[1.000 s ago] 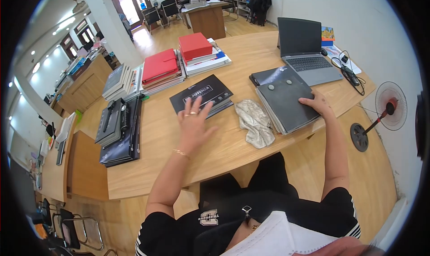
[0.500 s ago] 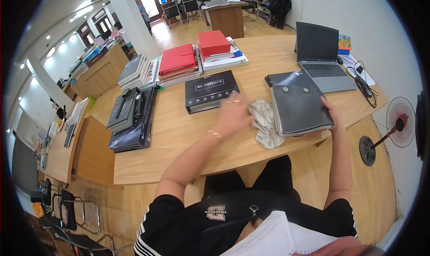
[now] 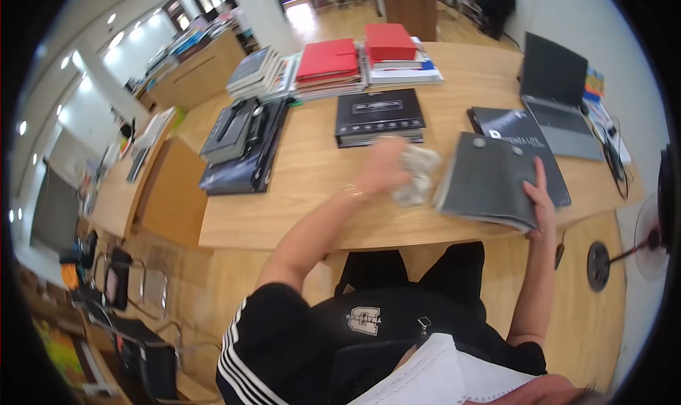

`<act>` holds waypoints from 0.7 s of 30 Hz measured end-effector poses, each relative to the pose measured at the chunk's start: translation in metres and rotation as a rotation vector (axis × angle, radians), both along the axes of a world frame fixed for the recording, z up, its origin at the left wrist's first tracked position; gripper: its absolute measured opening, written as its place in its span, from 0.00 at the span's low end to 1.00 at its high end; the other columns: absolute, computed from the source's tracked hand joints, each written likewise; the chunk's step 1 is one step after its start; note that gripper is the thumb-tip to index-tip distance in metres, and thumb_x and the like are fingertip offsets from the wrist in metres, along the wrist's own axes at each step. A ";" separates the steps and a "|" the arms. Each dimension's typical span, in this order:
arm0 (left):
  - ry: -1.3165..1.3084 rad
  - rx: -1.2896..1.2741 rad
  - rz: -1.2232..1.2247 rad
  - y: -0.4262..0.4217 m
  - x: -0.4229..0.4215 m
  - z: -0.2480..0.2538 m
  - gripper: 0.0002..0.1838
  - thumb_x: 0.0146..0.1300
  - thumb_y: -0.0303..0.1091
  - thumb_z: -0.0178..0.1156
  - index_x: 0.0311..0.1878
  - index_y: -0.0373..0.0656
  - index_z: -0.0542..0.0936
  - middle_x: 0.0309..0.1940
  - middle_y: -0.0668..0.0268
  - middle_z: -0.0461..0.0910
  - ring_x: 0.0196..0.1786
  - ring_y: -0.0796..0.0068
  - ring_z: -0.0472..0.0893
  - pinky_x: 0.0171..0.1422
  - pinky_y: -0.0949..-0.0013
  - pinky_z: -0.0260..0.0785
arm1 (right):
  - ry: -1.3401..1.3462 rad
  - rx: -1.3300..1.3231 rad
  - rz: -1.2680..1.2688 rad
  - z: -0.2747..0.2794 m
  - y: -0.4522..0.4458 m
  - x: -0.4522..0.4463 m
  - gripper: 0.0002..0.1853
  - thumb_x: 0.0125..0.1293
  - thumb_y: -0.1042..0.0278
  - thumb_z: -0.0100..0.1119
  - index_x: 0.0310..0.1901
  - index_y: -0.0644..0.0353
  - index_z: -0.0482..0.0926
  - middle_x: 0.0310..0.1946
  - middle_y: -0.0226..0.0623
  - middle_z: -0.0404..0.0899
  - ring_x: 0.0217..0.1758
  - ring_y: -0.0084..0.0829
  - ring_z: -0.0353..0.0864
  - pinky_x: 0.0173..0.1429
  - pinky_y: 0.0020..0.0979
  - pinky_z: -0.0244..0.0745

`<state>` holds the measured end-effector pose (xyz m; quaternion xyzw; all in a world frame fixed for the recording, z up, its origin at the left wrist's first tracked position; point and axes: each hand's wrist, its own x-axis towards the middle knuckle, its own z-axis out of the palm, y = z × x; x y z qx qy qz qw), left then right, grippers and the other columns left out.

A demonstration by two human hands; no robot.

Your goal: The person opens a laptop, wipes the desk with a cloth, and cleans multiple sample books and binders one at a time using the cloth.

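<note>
My left hand (image 3: 381,168) is closed on the near end of a crumpled light cloth (image 3: 417,178), just in front of a black box-like book (image 3: 379,114). On the right, my right hand (image 3: 543,203) grips the right edge of a dark grey folder (image 3: 488,179) with two round buttons, fingers on its cover. The folder is tilted and overlaps a black book with white lettering (image 3: 532,146) beneath it. The folder's lower edge is near the table's front edge.
An open laptop (image 3: 564,125) stands at the right, cables beside it. Along the back are red boxes (image 3: 390,42), a red folder (image 3: 327,59) and stacked books (image 3: 254,71). Black books (image 3: 245,167) are piled at the left. A fan (image 3: 599,263) stands beyond the table.
My left hand has moved from the black box-like book to the cloth and taken hold of it. My right hand has shifted the grey folder off the black book, uncovering more of it. The view has turned.
</note>
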<state>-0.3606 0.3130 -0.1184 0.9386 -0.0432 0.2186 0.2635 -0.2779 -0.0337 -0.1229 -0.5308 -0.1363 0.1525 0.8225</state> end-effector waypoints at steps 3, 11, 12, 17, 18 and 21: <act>0.090 -0.482 0.301 0.039 -0.049 0.039 0.19 0.42 0.28 0.66 0.41 0.41 0.74 0.36 0.60 0.79 0.42 0.66 0.80 0.48 0.67 0.73 | -0.028 -0.084 -0.002 -0.006 0.039 -0.035 0.42 0.65 0.74 0.54 0.78 0.53 0.47 0.75 0.45 0.53 0.74 0.35 0.59 0.72 0.30 0.58; 0.032 -0.596 -0.173 0.015 -0.083 0.041 0.34 0.46 0.22 0.61 0.62 0.42 0.70 0.57 0.61 0.72 0.61 0.64 0.73 0.66 0.61 0.65 | -0.097 -0.235 0.155 -0.032 0.099 -0.069 0.46 0.65 0.71 0.57 0.78 0.58 0.37 0.68 0.49 0.64 0.67 0.37 0.67 0.68 0.31 0.62; 0.009 -0.216 -0.236 -0.001 -0.074 0.036 0.32 0.45 0.26 0.62 0.60 0.46 0.75 0.60 0.58 0.72 0.63 0.54 0.72 0.70 0.55 0.61 | -0.146 -0.267 0.124 -0.035 0.101 -0.070 0.46 0.65 0.72 0.57 0.77 0.58 0.37 0.67 0.50 0.65 0.67 0.37 0.68 0.68 0.31 0.63; 0.060 0.430 -0.204 -0.051 -0.060 0.016 0.21 0.54 0.41 0.67 0.52 0.51 0.81 0.51 0.57 0.73 0.54 0.51 0.72 0.58 0.55 0.64 | -0.318 -0.456 0.057 -0.040 0.103 -0.068 0.45 0.66 0.73 0.52 0.77 0.59 0.33 0.65 0.59 0.67 0.66 0.45 0.71 0.69 0.34 0.62; 0.071 0.432 -0.157 -0.047 -0.048 0.014 0.19 0.55 0.42 0.67 0.50 0.51 0.81 0.48 0.56 0.74 0.51 0.51 0.73 0.55 0.54 0.65 | -0.343 -0.488 0.056 -0.042 0.103 -0.068 0.45 0.67 0.73 0.51 0.77 0.60 0.33 0.65 0.60 0.67 0.66 0.46 0.71 0.70 0.34 0.61; 0.062 0.467 0.033 -0.030 -0.011 0.010 0.14 0.56 0.43 0.66 0.43 0.49 0.81 0.43 0.54 0.75 0.48 0.51 0.75 0.49 0.55 0.69 | -0.310 -0.498 0.078 -0.034 0.103 -0.070 0.45 0.67 0.73 0.52 0.77 0.60 0.33 0.65 0.61 0.67 0.67 0.48 0.70 0.71 0.36 0.60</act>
